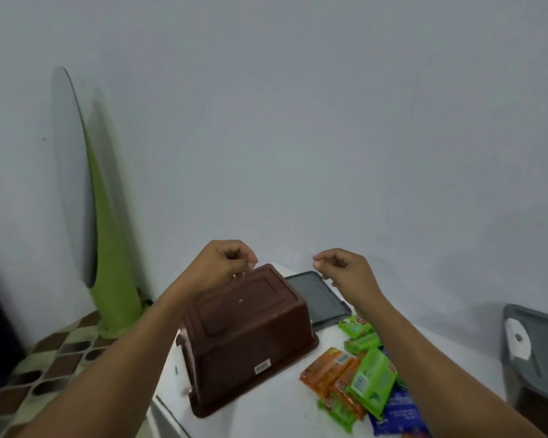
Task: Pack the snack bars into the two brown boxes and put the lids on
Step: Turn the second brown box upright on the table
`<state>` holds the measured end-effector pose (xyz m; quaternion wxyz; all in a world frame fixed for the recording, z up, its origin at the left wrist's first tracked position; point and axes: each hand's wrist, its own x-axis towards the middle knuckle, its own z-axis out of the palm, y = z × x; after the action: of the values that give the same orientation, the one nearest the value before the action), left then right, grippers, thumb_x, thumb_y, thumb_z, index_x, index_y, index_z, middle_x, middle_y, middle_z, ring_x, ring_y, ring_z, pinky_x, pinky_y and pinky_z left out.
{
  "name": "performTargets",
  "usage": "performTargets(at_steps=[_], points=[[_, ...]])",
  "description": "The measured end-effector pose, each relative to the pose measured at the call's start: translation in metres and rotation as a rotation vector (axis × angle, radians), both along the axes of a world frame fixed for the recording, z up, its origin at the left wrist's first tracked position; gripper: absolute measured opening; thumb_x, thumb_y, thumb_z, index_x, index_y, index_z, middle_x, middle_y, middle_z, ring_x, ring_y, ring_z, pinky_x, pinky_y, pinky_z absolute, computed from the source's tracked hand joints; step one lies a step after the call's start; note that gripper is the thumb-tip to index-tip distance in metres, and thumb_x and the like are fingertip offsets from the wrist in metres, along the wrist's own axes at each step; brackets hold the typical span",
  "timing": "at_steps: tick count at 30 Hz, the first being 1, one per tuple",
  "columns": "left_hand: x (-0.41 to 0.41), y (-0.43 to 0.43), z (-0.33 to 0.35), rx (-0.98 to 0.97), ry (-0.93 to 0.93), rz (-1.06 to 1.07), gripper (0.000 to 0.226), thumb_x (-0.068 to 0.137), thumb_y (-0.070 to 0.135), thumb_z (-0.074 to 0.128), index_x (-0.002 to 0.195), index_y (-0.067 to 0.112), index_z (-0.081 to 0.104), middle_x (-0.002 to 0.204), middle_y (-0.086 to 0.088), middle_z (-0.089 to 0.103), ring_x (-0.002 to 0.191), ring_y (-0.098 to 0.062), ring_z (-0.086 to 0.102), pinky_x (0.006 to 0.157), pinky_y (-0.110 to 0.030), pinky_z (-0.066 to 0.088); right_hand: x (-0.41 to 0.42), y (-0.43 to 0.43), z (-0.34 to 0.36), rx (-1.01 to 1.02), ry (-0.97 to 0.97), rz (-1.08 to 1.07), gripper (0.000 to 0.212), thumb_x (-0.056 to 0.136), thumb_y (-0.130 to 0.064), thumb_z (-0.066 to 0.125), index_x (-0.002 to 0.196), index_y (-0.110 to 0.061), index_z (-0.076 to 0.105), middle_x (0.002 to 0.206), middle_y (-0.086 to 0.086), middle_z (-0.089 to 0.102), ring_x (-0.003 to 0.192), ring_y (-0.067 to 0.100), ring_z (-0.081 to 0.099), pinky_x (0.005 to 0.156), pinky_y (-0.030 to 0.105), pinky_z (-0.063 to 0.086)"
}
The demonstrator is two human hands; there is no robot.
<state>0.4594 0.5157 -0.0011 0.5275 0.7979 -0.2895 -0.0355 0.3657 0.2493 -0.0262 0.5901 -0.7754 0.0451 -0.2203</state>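
1. Brown box (247, 336): it stands upside down on the white table (266, 415), base uppermost, rim on the tabletop near the table's left edge. A small white label shows on the side wall facing you.
2. Your left hand (225, 260): it is raised over the far left corner of the box's upturned base. The fingers are curled in, thumb tip against the forefinger, with nothing held in them. Whether the knuckles touch the box cannot be told.
3. Your right hand (342, 267): it is raised to the right of the box and apart from it, above the grey lid (317, 295). The fingers are curled, forefinger and thumb drawn together, and it holds nothing.
4. Grey lid: it lies flat on the table just behind the box's right side.
5. Snack bars (355, 380): a loose pile of green, orange and blue packets lies on the table to the right of the box, below your right forearm. None is in either hand.
6. Surroundings: a grey bin (538, 336) stands at the far right, with a white paper roll (518, 338) at its rim. A green stand (114, 263) leans at the wall on the left, above a patterned floor (45, 368).
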Motion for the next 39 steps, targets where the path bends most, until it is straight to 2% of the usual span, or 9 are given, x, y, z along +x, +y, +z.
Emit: performTargets(at_steps=[5,10,14,20,23,29,32,36,39], points=[[0.024,0.052,-0.017,0.038,0.072,0.099,0.009,0.086,0.006,0.079,0.087,0.015,0.076,0.068,-0.001,0.065,0.061,-0.017,0.059,0.057,-0.025,0.047,0.039,0.027,-0.013,-0.057,0.085,0.056,0.011,0.085,-0.015,0.078,0.084,-0.026,0.079,0.071,-0.002,0.066,0.066,0.009,0.061,0.064,0.023,0.046],[0.036,0.096,-0.039,0.174,0.197,0.214,0.008,0.081,0.009,0.083,0.079,0.011,0.075,0.067,-0.009,0.067,0.055,-0.019,0.054,0.058,-0.03,0.039,0.065,0.046,-0.026,-0.136,0.221,0.145,0.03,0.086,-0.002,0.072,0.098,-0.029,0.076,0.093,0.0,0.074,0.086,0.02,0.071,0.085,0.033,0.057],[0.039,0.113,-0.045,0.364,0.405,0.3,0.043,0.081,0.035,0.086,0.096,0.0,0.067,0.077,-0.014,0.074,0.053,-0.023,0.068,0.05,-0.027,0.046,0.081,0.05,-0.031,-0.231,0.339,0.128,0.042,0.081,-0.011,0.078,0.108,-0.042,0.071,0.119,0.0,0.069,0.108,0.018,0.067,0.102,0.044,0.052],[0.022,0.096,-0.053,0.503,0.758,0.234,0.081,0.082,0.055,0.079,0.126,-0.009,0.054,0.111,-0.031,0.066,0.081,-0.047,0.075,0.07,-0.054,0.063,0.091,0.05,-0.027,-0.439,0.661,0.121,0.07,0.089,-0.041,0.071,0.151,-0.029,0.042,0.15,0.006,0.049,0.13,0.027,0.053,0.112,0.041,0.04],[0.014,0.086,-0.06,0.433,0.84,0.205,0.081,0.082,0.055,0.079,0.133,-0.002,0.051,0.128,-0.027,0.055,0.089,-0.055,0.071,0.072,-0.061,0.061,0.088,0.06,-0.024,-0.414,0.764,0.14,0.052,0.102,-0.045,0.049,0.148,-0.021,0.046,0.141,0.009,0.054,0.118,0.027,0.056,0.097,0.039,0.046],[0.008,0.085,-0.043,0.297,0.815,0.174,0.054,0.091,0.037,0.076,0.129,0.003,0.057,0.121,-0.024,0.061,0.071,-0.044,0.073,0.064,-0.055,0.063,0.082,0.058,-0.011,-0.18,0.751,0.127,0.038,0.103,-0.04,0.049,0.138,-0.027,0.055,0.129,0.012,0.06,0.103,0.033,0.064,0.069,0.039,0.054],[0.009,0.089,-0.018,0.206,0.716,0.155,0.041,0.095,0.022,0.072,0.132,0.012,0.056,0.115,-0.018,0.064,0.067,-0.038,0.073,0.063,-0.052,0.064,0.077,0.05,0.008,-0.149,0.63,0.133,0.032,0.103,-0.033,0.051,0.134,-0.032,0.06,0.129,0.009,0.065,0.103,0.029,0.067,0.081,0.044,0.058],[0.007,0.087,0.009,0.106,0.603,0.094,0.053,0.097,0.01,0.069,0.138,0.032,0.045,0.122,-0.018,0.068,0.078,-0.047,0.073,0.071,-0.06,0.062,0.049,0.042,0.039,0.021,0.512,0.131,0.03,0.104,-0.023,0.053,0.128,-0.042,0.053,0.107,0.001,0.072,0.068,0.015,0.069,0.05,0.027,0.054],[-0.002,0.082,0.016,0.044,0.486,0.034,0.064,0.097,0.002,0.065,0.138,0.046,0.043,0.122,-0.014,0.07,0.084,-0.044,0.072,0.077,-0.069,0.058,0.022,0.033,0.046,0.113,0.402,0.126,0.038,0.1,-0.016,0.059,0.128,-0.042,0.057,0.09,-0.005,0.076,0.065,0.014,0.071,0.059,0.03,0.057]])
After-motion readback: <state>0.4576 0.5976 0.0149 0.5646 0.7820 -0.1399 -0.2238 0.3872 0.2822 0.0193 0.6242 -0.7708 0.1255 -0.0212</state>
